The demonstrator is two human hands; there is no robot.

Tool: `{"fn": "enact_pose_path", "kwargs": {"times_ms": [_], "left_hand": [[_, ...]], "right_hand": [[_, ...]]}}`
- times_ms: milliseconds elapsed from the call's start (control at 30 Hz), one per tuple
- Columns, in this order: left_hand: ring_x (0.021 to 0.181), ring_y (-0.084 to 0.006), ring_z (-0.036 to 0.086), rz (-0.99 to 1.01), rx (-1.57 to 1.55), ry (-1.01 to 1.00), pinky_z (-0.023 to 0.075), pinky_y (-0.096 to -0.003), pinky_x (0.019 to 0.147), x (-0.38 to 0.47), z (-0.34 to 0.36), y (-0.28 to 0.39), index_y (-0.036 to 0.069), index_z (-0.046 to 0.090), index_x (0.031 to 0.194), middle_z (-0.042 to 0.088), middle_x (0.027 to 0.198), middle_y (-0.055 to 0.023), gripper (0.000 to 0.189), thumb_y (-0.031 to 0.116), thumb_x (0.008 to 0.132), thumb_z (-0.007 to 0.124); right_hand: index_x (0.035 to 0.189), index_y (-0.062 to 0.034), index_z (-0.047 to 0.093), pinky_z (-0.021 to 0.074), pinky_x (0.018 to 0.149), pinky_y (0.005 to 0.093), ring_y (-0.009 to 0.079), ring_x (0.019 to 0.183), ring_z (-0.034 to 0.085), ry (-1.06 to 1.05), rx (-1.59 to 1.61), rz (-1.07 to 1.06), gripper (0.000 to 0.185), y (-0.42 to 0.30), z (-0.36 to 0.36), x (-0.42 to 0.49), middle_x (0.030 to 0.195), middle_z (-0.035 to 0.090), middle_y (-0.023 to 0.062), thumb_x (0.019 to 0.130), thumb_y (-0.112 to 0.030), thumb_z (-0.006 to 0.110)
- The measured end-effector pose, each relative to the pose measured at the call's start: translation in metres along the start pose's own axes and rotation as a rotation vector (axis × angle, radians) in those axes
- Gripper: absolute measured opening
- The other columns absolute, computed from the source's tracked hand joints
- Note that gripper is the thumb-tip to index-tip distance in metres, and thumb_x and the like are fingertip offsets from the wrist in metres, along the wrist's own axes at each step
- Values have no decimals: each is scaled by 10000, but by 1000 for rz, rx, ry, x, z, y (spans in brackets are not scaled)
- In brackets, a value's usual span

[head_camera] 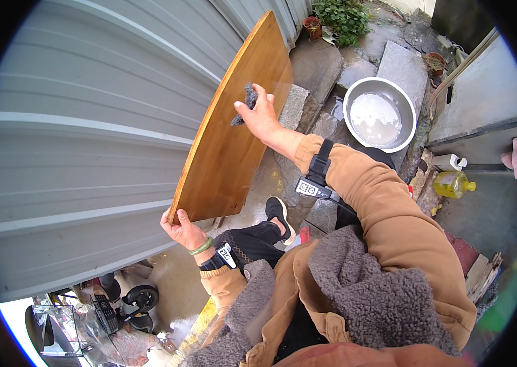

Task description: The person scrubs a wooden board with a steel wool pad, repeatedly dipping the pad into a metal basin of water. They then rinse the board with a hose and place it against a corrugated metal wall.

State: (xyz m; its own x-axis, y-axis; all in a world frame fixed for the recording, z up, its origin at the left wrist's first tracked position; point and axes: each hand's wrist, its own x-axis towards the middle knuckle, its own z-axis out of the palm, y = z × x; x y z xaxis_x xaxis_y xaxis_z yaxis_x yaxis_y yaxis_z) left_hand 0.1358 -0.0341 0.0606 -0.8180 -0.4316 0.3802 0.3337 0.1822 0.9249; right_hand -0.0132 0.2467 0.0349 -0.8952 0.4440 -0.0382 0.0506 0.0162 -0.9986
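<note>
A wooden tabletop or board [235,133] with a curved edge stands tilted near a corrugated metal wall. My left hand [184,229], a green bangle on its wrist, grips the board's near corner with the thumb over the face. Against the middle of the same face, my right hand [261,112] presses a dark grey fuzzy scrubbing pad [250,96]; whether it is steel wool or cloth I cannot tell. The pad is partly covered by my fingers. To the right of the board, a round metal basin [380,114] holds cloudy water with foam.
Corrugated metal wall [88,133] closes off the left. Uneven wet stone slabs [316,64] lie beyond my shoe [280,220]. A bottle of yellow liquid [453,184] stands at right beside a white container [449,162]. A parked scooter [134,303] is at lower left; potted plants [341,20] sit at the top.
</note>
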Motion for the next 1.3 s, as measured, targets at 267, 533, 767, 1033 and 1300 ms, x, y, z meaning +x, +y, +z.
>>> {"fn": "enact_pose_path", "kwargs": {"times_ms": [267,533,767,1033,1300], "left_hand": [[1000,-151,556,-38,-82,85,448,-297,924,20,-16,-24,47,517,1135,602,1090,-65,222,38,947,634],[1026,-147,534,-66,-19,84,432,-311,950,16,-35,-43,49,490,1179,580,1107,-52,239,59,970,605],[1035,-160,551,-142,-24,137,441,-316,957,15,-46,-49,54,482,1185,590,1112,-70,235,72,980,597],[1038,-171,582,-187,48,165,458,-326,959,11,-58,-52,64,472,1204,625,1110,-80,269,92,978,614],[1027,-166,558,-180,172,227,441,-327,963,4,-56,-43,65,450,1196,609,1102,-79,274,145,990,612]], "right_hand": [[1417,17,342,443,1004,402,339,1167,484,141,-7,146,819,35,-31,53,1312,356,246,800,-305,771],[1462,50,219,393,1041,451,405,1182,447,133,10,-135,795,14,-12,98,1342,294,285,854,-244,638],[1475,-111,383,497,915,374,331,1068,552,100,-61,-726,714,0,35,98,1229,465,183,835,61,649],[1227,-206,682,542,781,326,247,898,634,452,-154,-779,456,18,22,213,1070,601,81,811,-32,753],[1144,-124,718,511,735,382,301,799,592,456,-395,-332,269,136,-24,241,856,545,110,880,-85,683]]}}
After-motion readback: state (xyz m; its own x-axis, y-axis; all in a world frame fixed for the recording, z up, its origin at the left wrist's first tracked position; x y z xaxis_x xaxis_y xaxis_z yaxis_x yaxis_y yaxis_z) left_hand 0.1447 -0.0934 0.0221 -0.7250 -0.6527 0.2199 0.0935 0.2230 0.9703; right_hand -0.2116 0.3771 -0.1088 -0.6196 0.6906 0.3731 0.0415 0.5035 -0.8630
